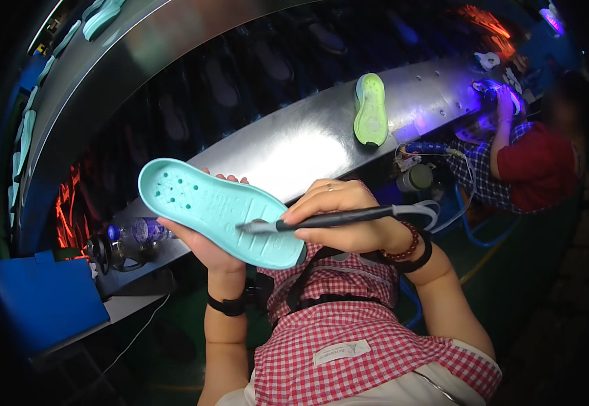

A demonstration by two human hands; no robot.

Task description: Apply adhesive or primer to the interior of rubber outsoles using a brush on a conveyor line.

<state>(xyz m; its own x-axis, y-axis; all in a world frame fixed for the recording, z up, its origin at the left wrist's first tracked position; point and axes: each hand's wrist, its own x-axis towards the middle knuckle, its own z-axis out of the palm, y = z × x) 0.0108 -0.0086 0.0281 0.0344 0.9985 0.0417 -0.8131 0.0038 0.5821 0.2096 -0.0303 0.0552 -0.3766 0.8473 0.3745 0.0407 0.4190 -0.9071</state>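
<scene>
A shiny silver metal ledge sweeps in a bend from the lower left toward the upper right, brightly lit in its middle and violet at its far end. Behind it lies a dark recessed bed, an orange-red glow showing at either end, and beyond that a curved metal rim. The floor is dark green; a blue metal box stands at the lower left. One co-worker in a red top sits at the right, under violet light. At least four dim grey shoe soles show on the dark bed, and several turquoise ones line the outer edge at the upper left. One clear plastic bottle with a blue cap stands at the left, and one yellow-green shoe sole lies on the ledge, its long axis nearly upright in view. One turquoise moulded shoe sole is held up in front of the ledge: the left hand supports it from beneath, fingers showing past its far edge. Its long axis slants from the holed end, upper left, to the dark-tipped end, lower right, inner face upward. The right hand pinches one black-handled brush with grey bristles, which points leftward over the sole's ribbed part.
</scene>
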